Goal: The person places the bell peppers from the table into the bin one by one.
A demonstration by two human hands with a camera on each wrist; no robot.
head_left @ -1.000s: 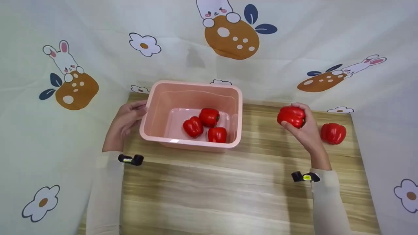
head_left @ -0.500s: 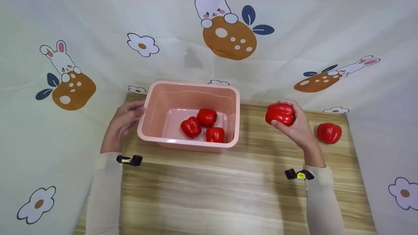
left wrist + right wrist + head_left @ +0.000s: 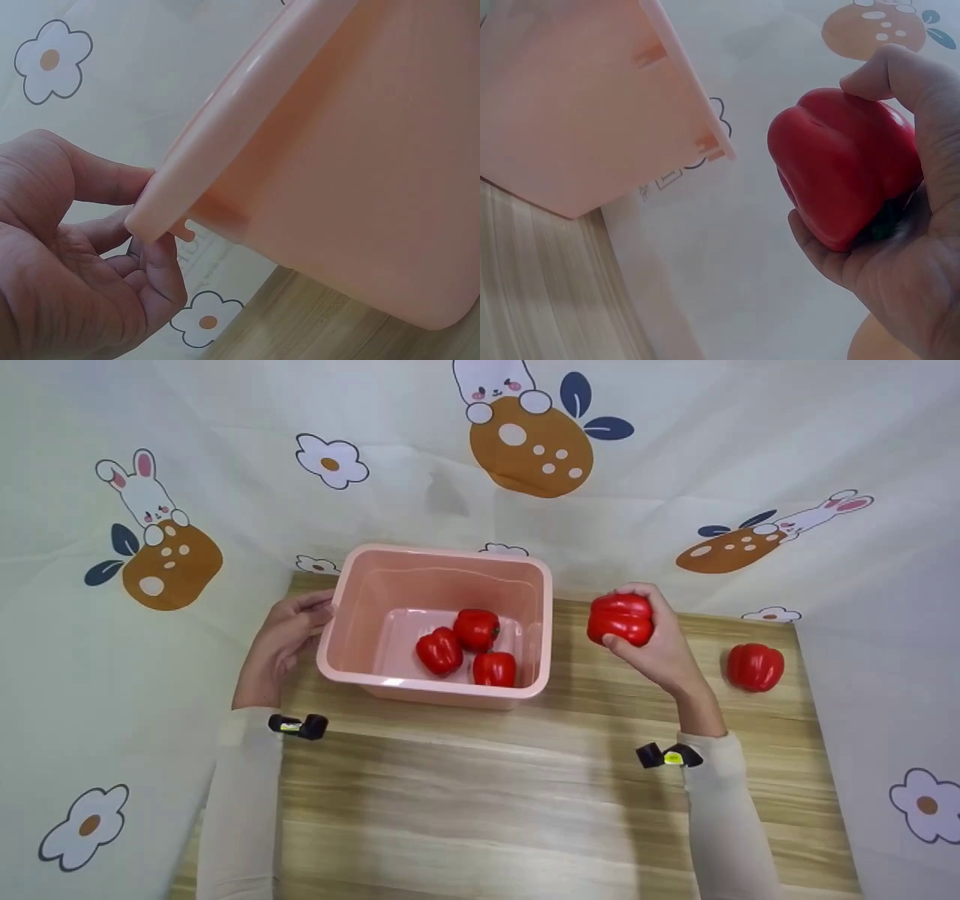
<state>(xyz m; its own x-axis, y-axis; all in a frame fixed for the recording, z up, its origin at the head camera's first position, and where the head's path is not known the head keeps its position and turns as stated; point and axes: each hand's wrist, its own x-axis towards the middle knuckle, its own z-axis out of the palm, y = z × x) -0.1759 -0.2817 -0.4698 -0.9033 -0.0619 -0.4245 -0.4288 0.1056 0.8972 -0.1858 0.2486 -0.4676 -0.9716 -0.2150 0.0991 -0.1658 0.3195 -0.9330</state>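
My right hand [image 3: 651,639] grips a red bell pepper [image 3: 620,619] in the air, to the right of a pink plastic basin [image 3: 547,615]. In the right wrist view the thumb and fingers curl round that pepper [image 3: 844,165], its green stem end toward the palm. My left hand [image 3: 286,634] pinches the basin's left rim; the left wrist view shows thumb and fingers on the rim [image 3: 217,127]. Inside the basin lie three more red peppers, among them a front one [image 3: 495,668] partly hidden by the near rim.
Another red bell pepper [image 3: 755,667] lies on the wooden table [image 3: 480,795] at the right, near its edge. A pale cloth [image 3: 405,510] printed with rabbits and flowers stands behind and along both sides.
My right hand has carried its pepper leftward, closer to the basin. The left hand, the basin and the peppers inside have kept their places.
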